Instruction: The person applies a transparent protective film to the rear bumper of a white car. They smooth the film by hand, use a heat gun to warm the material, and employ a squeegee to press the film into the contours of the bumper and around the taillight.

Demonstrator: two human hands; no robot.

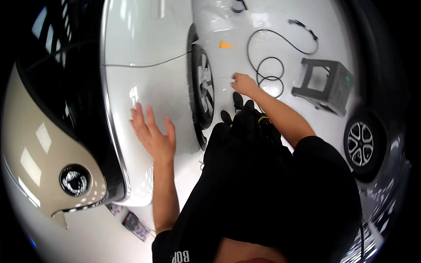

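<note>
A car's glossy white side panel [144, 79] fills the left half, with a thin seam across it. My left hand [153, 133] is open against or just over this panel, fingers spread and pointing away from me. Whether the palm touches the surface cannot be told. To the right of the car's wheel [203, 83], my right hand [244, 84] is closed, thumb and fingers pinched together. A small pale bit shows at its fingertips, and a faint thin line runs from there toward the wheel. What that is I cannot make out.
A grey plastic stool [335, 87] stands on the floor at right, near another car's wheel [361, 143]. A black cable [271, 58] lies coiled beside it. An orange object [224, 44] lies farther off. A round lamp [75, 180] sits on the beige bodywork at left.
</note>
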